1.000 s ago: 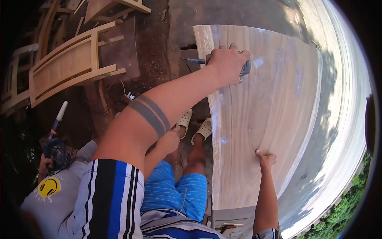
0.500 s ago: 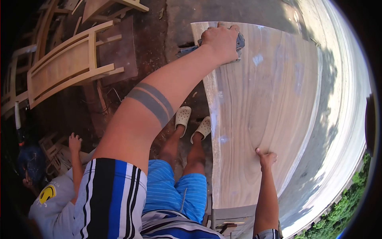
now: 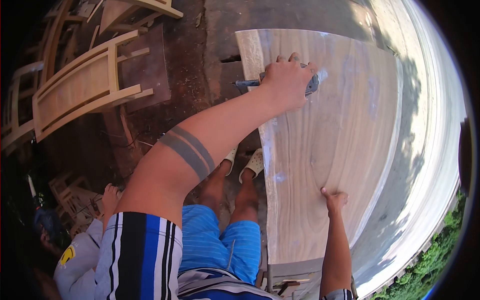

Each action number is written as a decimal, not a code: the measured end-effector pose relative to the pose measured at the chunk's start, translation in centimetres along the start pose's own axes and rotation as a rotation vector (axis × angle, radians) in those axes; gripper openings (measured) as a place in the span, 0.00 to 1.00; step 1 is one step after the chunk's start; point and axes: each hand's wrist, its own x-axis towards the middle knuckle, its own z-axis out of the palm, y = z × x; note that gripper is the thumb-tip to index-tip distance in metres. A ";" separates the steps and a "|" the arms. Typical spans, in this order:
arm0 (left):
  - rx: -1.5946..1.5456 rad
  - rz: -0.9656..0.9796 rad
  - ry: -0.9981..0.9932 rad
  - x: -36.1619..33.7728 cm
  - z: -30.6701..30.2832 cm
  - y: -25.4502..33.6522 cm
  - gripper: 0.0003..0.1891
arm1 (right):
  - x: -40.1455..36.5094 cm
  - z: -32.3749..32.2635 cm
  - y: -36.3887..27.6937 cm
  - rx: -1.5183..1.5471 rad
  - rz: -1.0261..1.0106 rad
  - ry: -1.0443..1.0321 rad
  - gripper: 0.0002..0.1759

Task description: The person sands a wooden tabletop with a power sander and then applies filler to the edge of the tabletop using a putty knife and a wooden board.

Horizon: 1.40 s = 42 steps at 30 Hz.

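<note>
Your left hand (image 3: 286,80), palm down and fingers bent, closes over a dark power tool (image 3: 313,86) near the far end of a wide wooden board (image 3: 320,150), having come back from the far corner, where it was half a second ago. The tool now sits farther in from the end, just beside a pale patch (image 3: 322,75) that lay well off from it at the corner, and close to its position a second ago; the motion reads as an out-and-back pass over one area, with the near part of the board outside its reach. Its underside is hidden, so contact with the wood cannot be confirmed. Your right hand (image 3: 336,201) rests on the board's nearer half, part open, thumb apart from the fingers and nothing seen in its hold; its place is unchanged, which suggests a steadying role. The board stretches lengthwise before you, its left edge beside your cream clogs (image 3: 256,161) and blue shorts (image 3: 245,240). Beyond your left arm, a person in a grey shirt (image 3: 82,270) has one hand (image 3: 110,194) raised near your sleeve (image 3: 145,250), while pale wooden frames (image 3: 75,95) stand farther off, beside a flat brown sheet (image 3: 150,75) on the ground.
</note>
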 end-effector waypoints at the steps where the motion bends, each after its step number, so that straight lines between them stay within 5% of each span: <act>1: 0.020 -0.011 0.052 0.7 0.0 -0.4 0.36 | 0.3 0.3 0.1 -0.008 0.004 0.008 0.68; 5: -0.009 -0.106 0.082 3.2 -0.9 -2.6 0.38 | 1.2 1.9 1.5 -0.021 -0.047 0.097 0.66; 11: 0.047 -0.155 0.073 3.0 -2.0 -3.8 0.39 | 0.6 0.9 0.4 -0.039 0.047 -0.010 0.78; 14: 0.077 -0.056 -0.006 1.3 -1.5 -1.8 0.36 | 1.3 1.7 0.8 -0.013 0.060 0.001 0.83; 17: 0.049 0.088 -0.080 -0.9 0.0 1.5 0.35 | -1.0 -1.4 -1.6 -0.047 -0.181 0.083 0.86; 22: 0.105 0.261 -0.005 -2.1 2.9 5.8 0.33 | -0.6 -4.5 -10.7 -0.073 -0.273 -0.026 0.88; 29: 0.025 -0.179 0.145 10.5 -1.6 4.7 0.35 | 1.2 -4.1 -13.5 -0.119 -0.193 -0.137 0.91; 38: 0.087 -0.024 -0.091 4.5 -0.4 7.4 0.38 | 2.2 -4.3 -14.2 -0.037 -0.066 -0.215 0.98; 42: 0.041 -0.197 0.032 10.4 -1.2 6.3 0.39 | 2.0 -4.7 -14.1 0.002 -0.084 -0.237 0.98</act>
